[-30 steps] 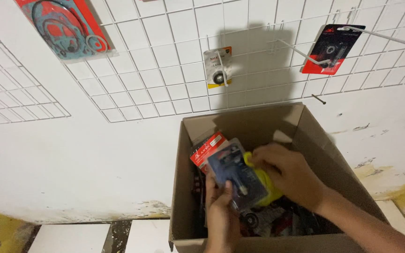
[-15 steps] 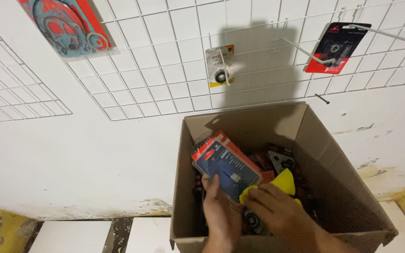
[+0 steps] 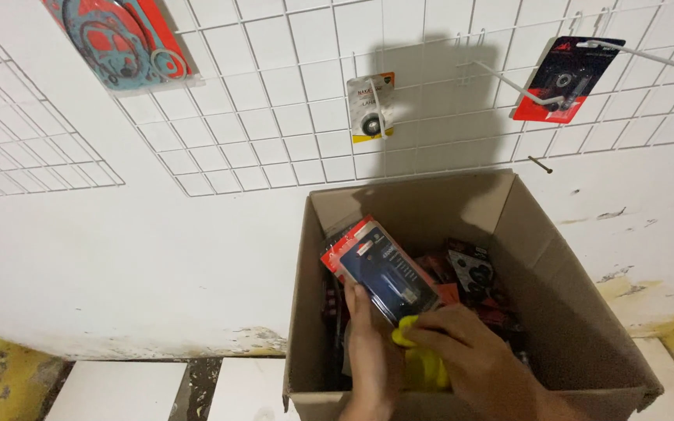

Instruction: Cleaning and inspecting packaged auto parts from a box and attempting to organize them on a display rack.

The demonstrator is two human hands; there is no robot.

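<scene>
Fingers of the left hand (image 3: pixel 370 343) wrap the lower end of a blue blister pack (image 3: pixel 388 279) with red edging, lifting it tilted above the cardboard box (image 3: pixel 555 288). At 4 o'clock of that pack, the right hand (image 3: pixel 470 359) closes over a yellow packet (image 3: pixel 423 366), fingertips pressing its top. More red and black packs (image 3: pixel 470 269) lie inside the box at 2 o'clock. Higher up, the white wire grid (image 3: pixel 290 117) carries 3 hanging packs: a teal gasket card (image 3: pixel 115 39) at 10 o'clock, a small white-yellow pack (image 3: pixel 370 105) at 12, a red-black card (image 3: pixel 563 78) at 1.
</scene>
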